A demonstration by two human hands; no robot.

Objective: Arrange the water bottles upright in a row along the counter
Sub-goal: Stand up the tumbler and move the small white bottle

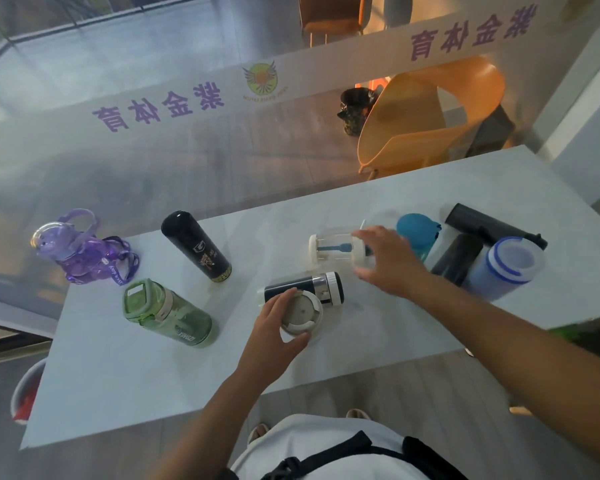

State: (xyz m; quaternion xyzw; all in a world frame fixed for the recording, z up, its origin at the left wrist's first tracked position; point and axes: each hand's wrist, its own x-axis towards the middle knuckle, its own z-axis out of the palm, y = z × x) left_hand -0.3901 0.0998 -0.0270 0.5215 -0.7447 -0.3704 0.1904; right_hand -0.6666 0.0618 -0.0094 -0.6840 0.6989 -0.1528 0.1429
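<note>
Three bottles stand upright at the left of the white counter: a purple bottle, a black flask and a green bottle. My left hand grips the white lid of a clear bottle standing near the middle. Behind it a dark flask with a silver band lies on its side. My right hand closes on a clear bottle with a blue stirrer, also lying down. At the right lie a teal bottle, two black flasks and a blue-rimmed bottle.
A glass partition with purple lettering runs behind the counter. An orange chair stands beyond it on the right. A bin with red contents sits on the floor at the counter's left end.
</note>
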